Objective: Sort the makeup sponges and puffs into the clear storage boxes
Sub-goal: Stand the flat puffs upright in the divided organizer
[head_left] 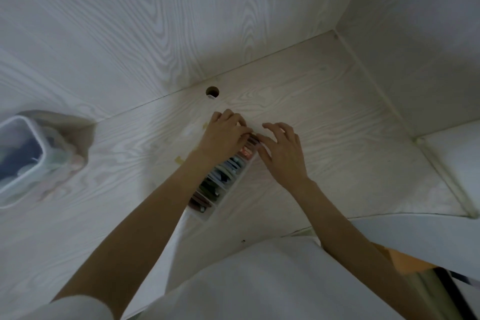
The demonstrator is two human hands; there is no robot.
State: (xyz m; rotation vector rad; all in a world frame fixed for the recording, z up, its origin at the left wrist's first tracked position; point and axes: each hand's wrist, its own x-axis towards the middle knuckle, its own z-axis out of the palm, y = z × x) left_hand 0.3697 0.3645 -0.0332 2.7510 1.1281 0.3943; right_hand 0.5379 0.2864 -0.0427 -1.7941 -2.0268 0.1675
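A long clear storage box [235,191] lies on the pale wood desk [337,117], running from near my body toward the back wall. Flat puffs and sponges [228,166] in red, blue, dark green and brown stand on edge inside it, in divided sections. My left hand [223,135] is over the far end of the box, its fingers curled down onto the items there; what they grip is hidden. My right hand [281,153] is on the right side of that far end, fingers spread and bent, thumb against the box rim.
A second clear box [18,158] with dark and pale contents stands at the left edge, next to a crumpled clear bag [70,143]. A round cable hole [212,92] sits in the desk by the back wall. Side wall closes the right.
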